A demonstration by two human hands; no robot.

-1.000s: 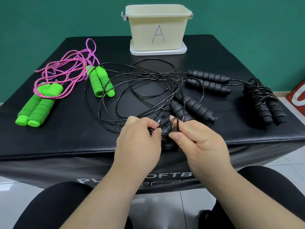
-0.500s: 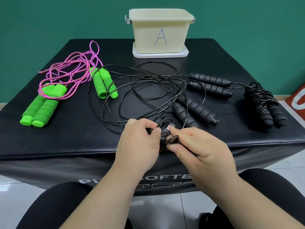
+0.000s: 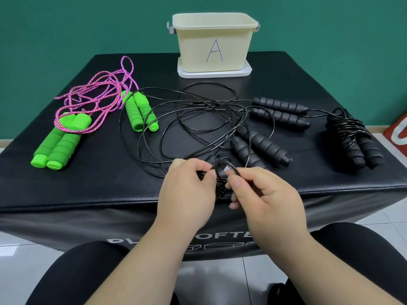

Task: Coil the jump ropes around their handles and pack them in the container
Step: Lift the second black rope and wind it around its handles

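Head view: the left hand [image 3: 187, 192] grips ribbed black foam handles [image 3: 221, 188], mostly hidden by its curled fingers. The right hand [image 3: 264, 194] pinches a glossy thin black cord loop [image 3: 217, 171] just above them. The cream rectangular plastic container [image 3: 213, 47] stands well beyond the fingertips.

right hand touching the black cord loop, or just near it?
Touching. Head view: the right hand pinches the black cord loop between thumb and forefinger, no gap. The left hand grips the half-wrapped handles.
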